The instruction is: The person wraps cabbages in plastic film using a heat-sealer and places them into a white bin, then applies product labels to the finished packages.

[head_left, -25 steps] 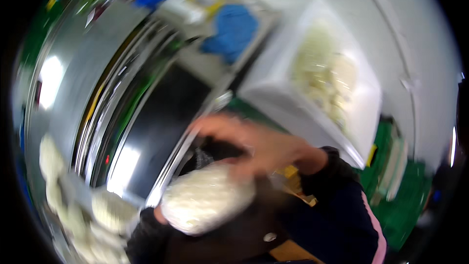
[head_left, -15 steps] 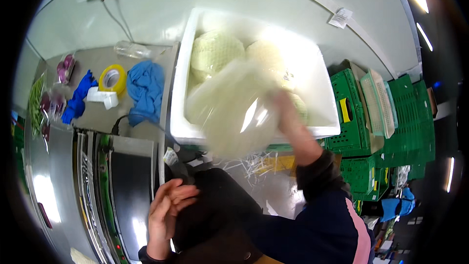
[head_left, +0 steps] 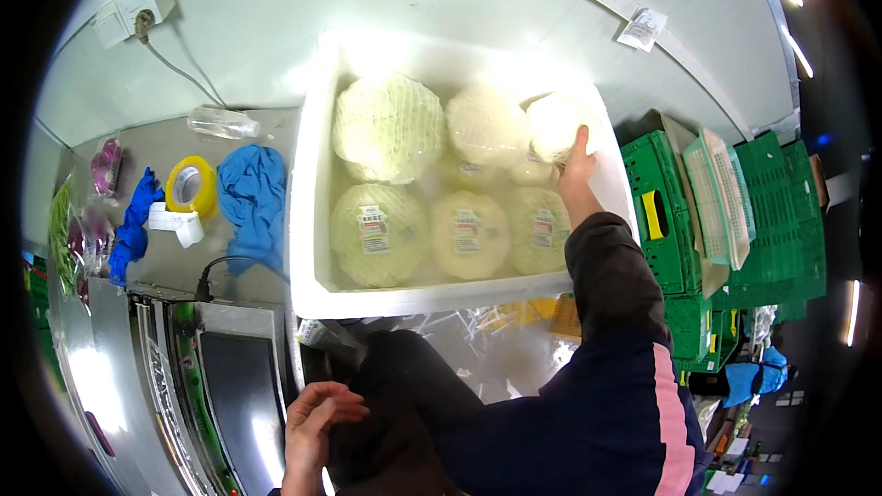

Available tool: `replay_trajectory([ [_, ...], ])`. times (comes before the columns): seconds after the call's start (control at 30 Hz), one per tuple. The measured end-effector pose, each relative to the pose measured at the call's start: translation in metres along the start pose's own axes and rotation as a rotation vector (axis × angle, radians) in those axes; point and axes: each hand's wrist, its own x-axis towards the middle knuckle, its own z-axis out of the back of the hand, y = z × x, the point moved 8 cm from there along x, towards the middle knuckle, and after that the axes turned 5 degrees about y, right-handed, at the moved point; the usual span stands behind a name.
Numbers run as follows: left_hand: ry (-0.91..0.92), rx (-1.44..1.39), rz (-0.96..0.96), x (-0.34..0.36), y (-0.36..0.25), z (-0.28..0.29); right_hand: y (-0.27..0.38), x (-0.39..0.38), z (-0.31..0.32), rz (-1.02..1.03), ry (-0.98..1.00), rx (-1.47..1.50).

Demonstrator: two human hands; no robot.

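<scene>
A white foam box [head_left: 441,301] holds several pale green round cabbages in clear wrap and netting. At its back right, my right hand [head_left: 579,173] grips a wrapped cabbage [head_left: 551,124] from the near right side; the thumb shows and the other fingers are mostly hidden. Left of that one sit a whitish cabbage [head_left: 485,129] and a larger netted cabbage [head_left: 390,127]. Along the front lie three labelled cabbages, among them the front left cabbage [head_left: 354,248]. My left hand [head_left: 317,418], below the box, is open and holds nothing, its fingers slightly bent.
Left of the box, a grey worktop carries yellow tape [head_left: 191,186], blue cloth [head_left: 251,193], a blue glove [head_left: 138,230] and bagged purple vegetables [head_left: 107,167]. A wrapping machine [head_left: 241,395] stands nearer. Green crates [head_left: 657,211] are stacked at right; paper strips [head_left: 478,335] litter the floor.
The blurred pale wrapped thing at my right hand is gone from over the front of the box, uncovering the front cabbages. That hand has moved to the back right. My left hand has barely moved.
</scene>
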Motion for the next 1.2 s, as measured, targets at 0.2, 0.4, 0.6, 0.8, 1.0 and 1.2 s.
replay_trajectory([
  [0.2,0.142,0.123,0.006,0.013,-0.015,-0.036,-0.003,-0.033,-0.006,-0.306,0.138,0.099],
  [0.4,0.348,0.256,-0.18,0.011,-0.082,-0.091,-0.015,-0.044,-0.018,-0.463,0.264,0.167],
  [0.6,0.531,1.314,-0.998,0.059,-0.195,-0.205,-0.01,-0.042,-0.012,-0.489,0.236,0.106],
  [0.8,0.494,1.838,-1.101,0.236,-0.149,-0.291,-0.008,-0.04,-0.026,-0.499,0.274,0.063],
  [1.0,0.499,2.237,-1.074,0.323,-0.096,-0.296,0.015,-0.059,-0.028,-0.466,0.305,0.019],
  [1.2,0.57,2.273,-1.127,0.33,-0.095,-0.295,-0.022,-0.054,-0.017,-0.622,0.274,0.112],
])
